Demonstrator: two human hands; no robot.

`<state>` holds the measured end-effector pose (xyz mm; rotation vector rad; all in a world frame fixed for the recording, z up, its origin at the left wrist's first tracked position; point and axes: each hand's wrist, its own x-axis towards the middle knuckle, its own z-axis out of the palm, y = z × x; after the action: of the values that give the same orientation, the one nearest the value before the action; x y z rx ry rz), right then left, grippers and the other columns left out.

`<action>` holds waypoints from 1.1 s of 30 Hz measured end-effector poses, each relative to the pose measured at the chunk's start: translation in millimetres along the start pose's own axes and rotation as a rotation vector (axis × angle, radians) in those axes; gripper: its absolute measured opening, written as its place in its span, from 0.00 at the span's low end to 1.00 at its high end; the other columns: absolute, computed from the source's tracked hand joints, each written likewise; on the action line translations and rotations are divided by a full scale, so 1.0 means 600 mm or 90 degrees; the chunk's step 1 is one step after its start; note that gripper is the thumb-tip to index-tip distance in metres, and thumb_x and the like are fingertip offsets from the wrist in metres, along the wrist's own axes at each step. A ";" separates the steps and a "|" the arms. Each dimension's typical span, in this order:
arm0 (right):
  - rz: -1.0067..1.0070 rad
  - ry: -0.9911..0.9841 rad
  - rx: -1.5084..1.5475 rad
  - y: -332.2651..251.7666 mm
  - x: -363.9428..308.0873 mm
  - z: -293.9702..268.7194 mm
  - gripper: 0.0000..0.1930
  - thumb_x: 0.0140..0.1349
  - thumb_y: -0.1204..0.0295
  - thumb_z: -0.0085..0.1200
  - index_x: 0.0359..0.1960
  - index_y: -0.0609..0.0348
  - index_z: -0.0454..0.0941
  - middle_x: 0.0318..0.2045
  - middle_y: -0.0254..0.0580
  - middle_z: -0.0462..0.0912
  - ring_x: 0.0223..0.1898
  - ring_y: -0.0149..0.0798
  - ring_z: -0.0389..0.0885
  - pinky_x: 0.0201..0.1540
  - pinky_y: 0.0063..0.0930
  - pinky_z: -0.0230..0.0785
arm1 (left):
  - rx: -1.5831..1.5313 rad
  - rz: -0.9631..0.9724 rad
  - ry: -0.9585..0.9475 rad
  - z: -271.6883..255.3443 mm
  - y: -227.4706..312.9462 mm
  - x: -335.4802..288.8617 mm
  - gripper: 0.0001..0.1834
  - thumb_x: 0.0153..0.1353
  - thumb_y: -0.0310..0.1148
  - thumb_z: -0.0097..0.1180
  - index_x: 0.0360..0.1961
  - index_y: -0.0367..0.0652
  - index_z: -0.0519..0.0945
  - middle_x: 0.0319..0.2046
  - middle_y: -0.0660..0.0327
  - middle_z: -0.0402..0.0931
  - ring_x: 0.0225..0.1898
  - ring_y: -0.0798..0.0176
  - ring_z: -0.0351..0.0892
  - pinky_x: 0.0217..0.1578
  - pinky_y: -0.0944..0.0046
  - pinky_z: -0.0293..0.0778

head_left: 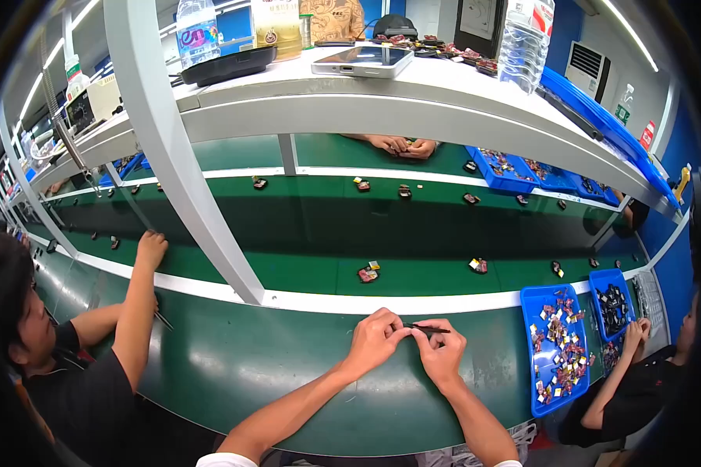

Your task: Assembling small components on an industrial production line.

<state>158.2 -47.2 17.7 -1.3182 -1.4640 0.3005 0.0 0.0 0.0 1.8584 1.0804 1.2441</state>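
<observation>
Far L of frame: co-worker in dark top (86,385), one hand (153,247) out over green strip (420,272). Upper L: bottle w/ blue label (198,35) on white shelf (413,95); white post (171,148) slants down to rail (343,303). Upper ctr: phone (364,61) lies flat on shelf. Lower ctr: wearer's L hand (375,342) above green tabletop (249,358), grip pinched on slim black piece (432,330) w/ thumb & fingertips. Piece sits just R of frame ctr, between both hands, roughly horiz; detail too small to tell. R hand (442,348): grip also pinched on same piece, fingertips near L hand's. Lower R: big blue tray (526,335) on tabletop, full of small red/yellow/white pcs. Just R of it, smaller blue tray (595,303) w/ black pcs. Far R: 2nd co-worker, dark top (635,401), hands (637,333) beside smaller tray.
</observation>
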 end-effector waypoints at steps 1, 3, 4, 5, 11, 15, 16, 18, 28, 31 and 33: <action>0.008 0.001 0.010 -0.001 0.000 0.001 0.04 0.56 0.81 0.68 0.32 0.68 0.87 0.35 0.39 0.89 0.13 0.18 0.64 0.18 0.19 0.54 | 0.005 0.001 0.001 0.000 -0.002 0.000 0.10 0.55 0.28 0.72 0.29 0.35 0.82 0.27 0.58 0.77 0.20 0.66 0.73 0.24 0.62 0.70; 0.017 0.003 0.019 -0.002 -0.001 0.003 0.04 0.56 0.81 0.68 0.31 0.69 0.86 0.35 0.39 0.89 0.13 0.17 0.64 0.18 0.19 0.53 | 0.010 0.002 0.002 0.001 -0.001 0.000 0.10 0.55 0.28 0.72 0.29 0.35 0.82 0.27 0.58 0.77 0.20 0.66 0.73 0.24 0.62 0.70; 0.020 0.014 0.020 -0.002 -0.001 0.004 0.04 0.55 0.80 0.69 0.31 0.67 0.87 0.32 0.37 0.88 0.13 0.18 0.62 0.17 0.21 0.52 | 0.007 -0.001 0.001 0.001 0.000 0.000 0.10 0.55 0.28 0.72 0.29 0.35 0.82 0.27 0.58 0.77 0.20 0.66 0.73 0.24 0.62 0.70; 0.024 0.026 0.021 -0.002 -0.001 0.004 0.05 0.55 0.79 0.70 0.31 0.66 0.87 0.30 0.35 0.88 0.12 0.19 0.60 0.17 0.23 0.51 | 0.004 -0.003 -0.001 0.001 0.001 0.000 0.10 0.55 0.28 0.72 0.29 0.35 0.82 0.26 0.58 0.77 0.20 0.66 0.73 0.24 0.62 0.69; 0.021 0.008 0.011 -0.002 0.000 0.002 0.04 0.56 0.81 0.68 0.30 0.69 0.86 0.34 0.38 0.89 0.13 0.18 0.63 0.18 0.20 0.53 | 0.004 -0.005 -0.001 0.000 0.000 0.000 0.10 0.55 0.28 0.72 0.28 0.35 0.82 0.27 0.59 0.77 0.20 0.66 0.73 0.24 0.63 0.70; 0.029 0.004 0.005 0.000 -0.001 0.001 0.04 0.56 0.81 0.68 0.29 0.69 0.86 0.34 0.38 0.89 0.13 0.18 0.63 0.18 0.20 0.52 | 0.006 -0.003 0.002 0.003 -0.003 -0.002 0.10 0.56 0.30 0.71 0.29 0.37 0.82 0.28 0.59 0.78 0.20 0.64 0.73 0.24 0.60 0.71; 0.024 0.014 0.005 0.000 -0.001 0.002 0.04 0.55 0.79 0.69 0.31 0.67 0.86 0.28 0.35 0.85 0.13 0.18 0.61 0.18 0.21 0.51 | 0.003 -0.003 0.002 0.004 -0.003 -0.002 0.10 0.56 0.30 0.71 0.29 0.37 0.82 0.28 0.59 0.78 0.20 0.64 0.73 0.25 0.60 0.71; 0.017 0.023 0.006 0.001 -0.001 0.003 0.06 0.55 0.78 0.71 0.33 0.64 0.87 0.22 0.32 0.82 0.13 0.19 0.58 0.18 0.22 0.50 | 0.000 -0.002 0.003 0.005 -0.003 -0.001 0.10 0.56 0.31 0.70 0.29 0.37 0.82 0.28 0.59 0.78 0.20 0.64 0.73 0.25 0.60 0.71; 0.028 0.013 0.012 0.002 0.000 -0.001 0.05 0.55 0.80 0.69 0.33 0.67 0.87 0.27 0.35 0.85 0.13 0.18 0.61 0.18 0.21 0.52 | -0.002 0.000 -0.001 0.007 -0.003 0.000 0.10 0.57 0.31 0.71 0.29 0.37 0.82 0.28 0.60 0.77 0.20 0.65 0.73 0.25 0.61 0.70; 0.025 0.002 0.006 0.000 0.001 -0.004 0.04 0.56 0.81 0.68 0.32 0.69 0.86 0.32 0.37 0.88 0.14 0.17 0.64 0.18 0.19 0.53 | 0.002 -0.003 -0.003 0.007 -0.003 0.000 0.10 0.57 0.32 0.71 0.29 0.37 0.82 0.28 0.60 0.77 0.20 0.65 0.73 0.25 0.61 0.70; 0.019 0.002 0.006 0.000 0.001 -0.004 0.04 0.56 0.81 0.68 0.32 0.69 0.86 0.32 0.37 0.88 0.14 0.17 0.64 0.18 0.19 0.53 | 0.004 -0.005 -0.005 0.007 -0.004 0.000 0.10 0.57 0.32 0.71 0.29 0.37 0.82 0.28 0.60 0.77 0.20 0.65 0.73 0.25 0.61 0.70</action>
<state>160.2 -47.8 19.2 -1.3340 -1.4397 0.3250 3.4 1.0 -3.3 1.8615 1.0875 1.2295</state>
